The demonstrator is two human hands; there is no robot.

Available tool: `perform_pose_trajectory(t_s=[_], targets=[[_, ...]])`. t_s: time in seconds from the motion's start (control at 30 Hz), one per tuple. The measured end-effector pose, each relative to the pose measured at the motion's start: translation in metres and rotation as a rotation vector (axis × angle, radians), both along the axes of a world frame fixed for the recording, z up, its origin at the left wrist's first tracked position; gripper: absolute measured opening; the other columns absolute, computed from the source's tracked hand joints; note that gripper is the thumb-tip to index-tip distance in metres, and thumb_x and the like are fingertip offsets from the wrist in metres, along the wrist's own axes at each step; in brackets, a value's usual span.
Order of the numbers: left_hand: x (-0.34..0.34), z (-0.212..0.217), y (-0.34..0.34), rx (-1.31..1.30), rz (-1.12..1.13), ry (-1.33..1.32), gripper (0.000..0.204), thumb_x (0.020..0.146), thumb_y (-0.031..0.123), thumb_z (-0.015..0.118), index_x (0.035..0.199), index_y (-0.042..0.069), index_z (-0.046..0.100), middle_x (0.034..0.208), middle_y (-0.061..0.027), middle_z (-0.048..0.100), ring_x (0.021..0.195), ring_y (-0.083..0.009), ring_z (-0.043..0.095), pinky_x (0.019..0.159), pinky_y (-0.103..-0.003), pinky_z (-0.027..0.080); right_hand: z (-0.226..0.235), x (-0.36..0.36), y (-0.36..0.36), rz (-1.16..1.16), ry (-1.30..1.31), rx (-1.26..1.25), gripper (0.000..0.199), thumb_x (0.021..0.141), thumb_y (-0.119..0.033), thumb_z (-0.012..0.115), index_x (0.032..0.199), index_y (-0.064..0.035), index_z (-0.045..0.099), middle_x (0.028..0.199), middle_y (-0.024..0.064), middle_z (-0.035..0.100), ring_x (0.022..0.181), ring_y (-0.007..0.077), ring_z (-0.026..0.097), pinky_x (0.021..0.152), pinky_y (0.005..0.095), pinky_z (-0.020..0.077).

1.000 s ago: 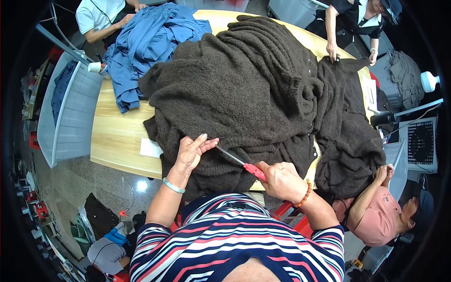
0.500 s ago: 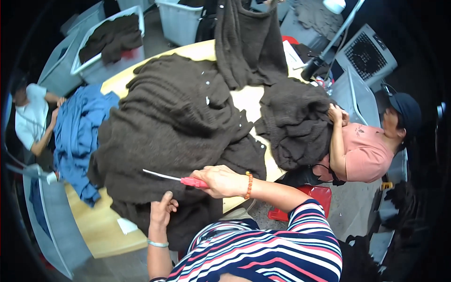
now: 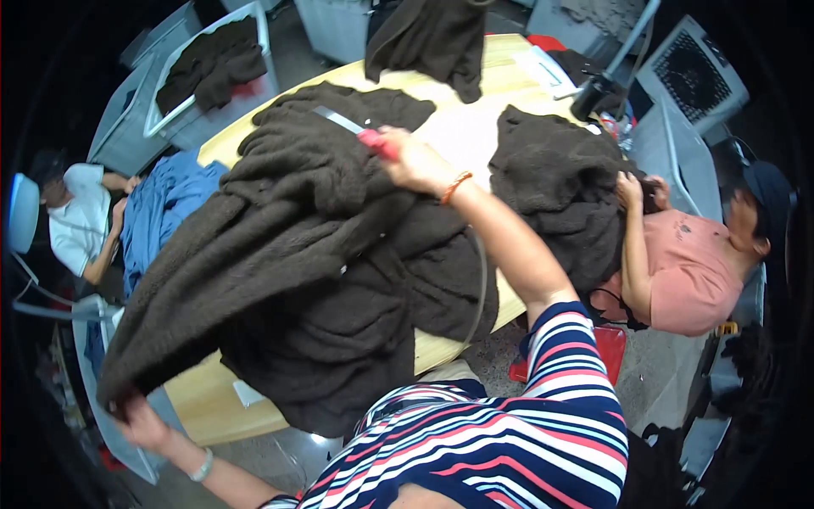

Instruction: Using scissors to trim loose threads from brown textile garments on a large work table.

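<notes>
My right hand (image 3: 417, 161) is closed around the red handle of a bladed tool (image 3: 337, 119). Its flat silver blade points to the far left, over a large dark brown knitted garment (image 3: 280, 246); whether it is scissors or a knife is unclear. At the lower left my left hand (image 3: 146, 427), smeared by motion, grips one end of that garment. The cloth stretches from there up to the middle of the wooden table (image 3: 222, 399), partly lifted at the near left. Small white specks dot its surface.
A person in pink (image 3: 687, 271) handles another dark brown garment (image 3: 560, 187) on the right. At the left a person in white (image 3: 78, 220) holds blue cloth (image 3: 170, 204). Dark cloth (image 3: 437, 42) hangs at the far edge. Grey bins (image 3: 157, 123) surround the table; a red stool (image 3: 606, 348) stands nearby.
My right hand has moved up and away with the bladed tool. My left hand has swung to the lower left and taken hold of the garment, pulling it that way.
</notes>
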State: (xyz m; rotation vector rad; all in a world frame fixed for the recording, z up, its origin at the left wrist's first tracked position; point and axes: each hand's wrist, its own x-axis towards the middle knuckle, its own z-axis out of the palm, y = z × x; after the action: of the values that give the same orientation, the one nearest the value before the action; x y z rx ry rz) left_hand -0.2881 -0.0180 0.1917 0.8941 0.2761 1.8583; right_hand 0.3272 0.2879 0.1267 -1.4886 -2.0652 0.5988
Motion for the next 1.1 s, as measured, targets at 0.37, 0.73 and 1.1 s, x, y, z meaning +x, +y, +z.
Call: perform_pose_trajectory(t_s=[0.37, 0.73, 1.1], targets=[[0.325, -0.121, 0.066, -0.937, -0.529, 0.253, 0.048, 0.092, 0.024, 0.065, 0.129, -0.002, 0.048, 0.119, -0.0223, 0.061, 0.103, -0.0317, 0.065, 0.090, -0.041, 0.053, -0.039, 0.053, -0.098, 0.006, 0.108, -0.144, 0.036, 0.089, -0.016, 0.064, 0.123, -0.0080, 0.055, 0.108, 0.0198, 0.063, 0.102, 0.0376, 0.062, 0.088, 0.0402, 0.0490], [0.394, -0.131, 0.137, -0.420, 0.605, 1.302, 0.021, 0.084, 0.008, 0.072, 0.099, -0.005, 0.064, 0.104, -0.0182, 0.066, 0.084, -0.0237, 0.065, 0.074, -0.030, 0.051, -0.062, 0.061, -0.134, 0.226, 0.257, -0.101, 0.041, 0.085, -0.009, 0.067, 0.124, -0.0050, 0.054, 0.113, 0.0129, 0.064, 0.105, 0.0286, 0.064, 0.089, 0.0347, 0.0514], [0.338, 0.006, 0.044, -0.428, -0.136, -0.108, 0.064, 0.086, 0.018, 0.059, 0.141, -0.002, 0.035, 0.137, -0.0243, 0.047, 0.120, -0.0406, 0.054, 0.104, -0.048, 0.043, -0.016, 0.043, -0.135, 0.383, 0.357, -0.090, 0.036, 0.086, -0.009, 0.065, 0.120, -0.0023, 0.054, 0.116, 0.0159, 0.060, 0.105, 0.0356, 0.061, 0.087, 0.0383, 0.0508]])
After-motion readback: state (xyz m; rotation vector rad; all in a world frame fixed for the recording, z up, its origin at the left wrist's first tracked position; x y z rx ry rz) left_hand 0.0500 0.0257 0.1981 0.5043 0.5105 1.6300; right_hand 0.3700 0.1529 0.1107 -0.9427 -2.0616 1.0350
